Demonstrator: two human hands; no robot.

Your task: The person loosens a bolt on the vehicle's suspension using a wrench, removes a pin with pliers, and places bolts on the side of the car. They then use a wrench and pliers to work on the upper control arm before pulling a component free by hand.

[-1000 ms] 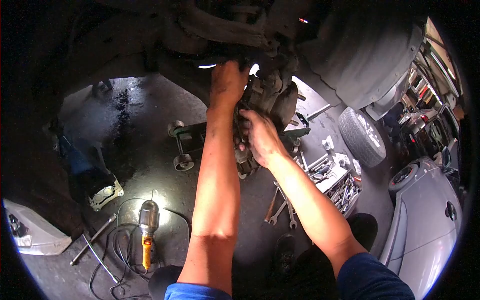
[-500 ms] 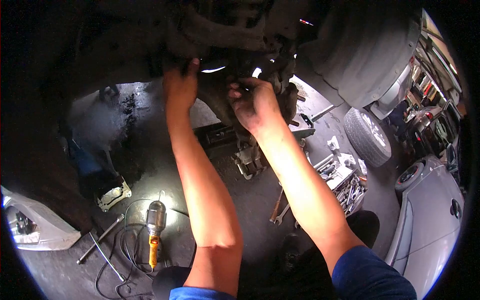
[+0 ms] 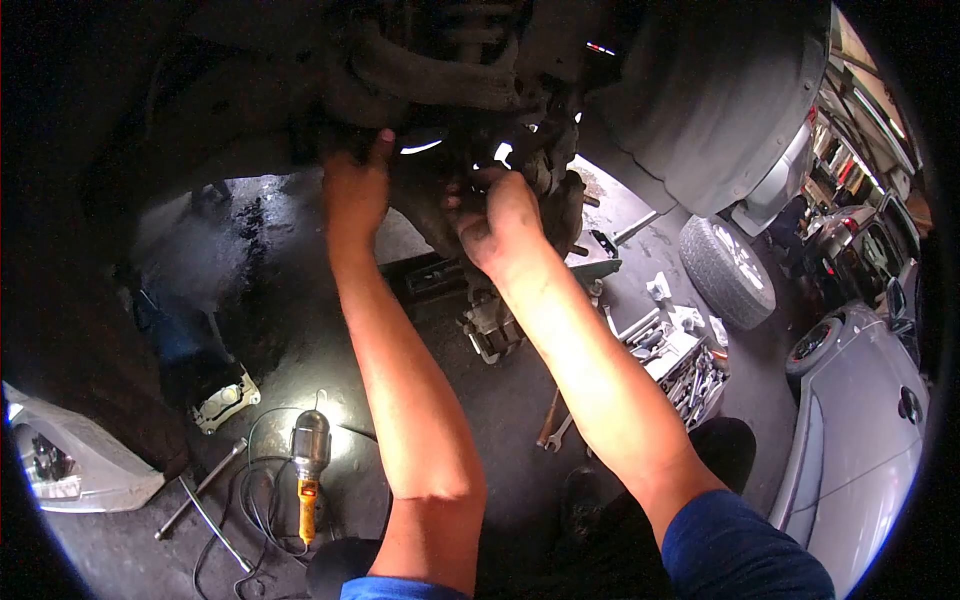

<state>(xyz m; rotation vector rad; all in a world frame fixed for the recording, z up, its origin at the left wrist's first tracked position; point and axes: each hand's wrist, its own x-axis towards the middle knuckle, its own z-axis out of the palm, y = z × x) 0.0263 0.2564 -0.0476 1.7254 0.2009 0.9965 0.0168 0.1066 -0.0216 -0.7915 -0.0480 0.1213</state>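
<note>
Garage floor (image 3: 290,290): dark stained concrete, wet patch at back, lit by a work lamp (image 3: 310,450) lying on it with its cord coiled nearby. Other cars parked at right.

Wheel hub assembly (image 3: 545,190) hangs under the raised car's wheel arch, greasy, dark, studs sticking out to the right. Right hand (image 3: 498,222) is curled around its near side, gripping it. Left hand (image 3: 356,190) is up against the dark underside just left of it, thumb raised; can't tell if it grips anything.

Below the hub: brake caliper (image 3: 490,328) dangling. Loose wheel (image 3: 727,270) on floor at right, open tool tray (image 3: 685,370) and wrenches (image 3: 552,420) beside it. Forearms block the middle view.
</note>
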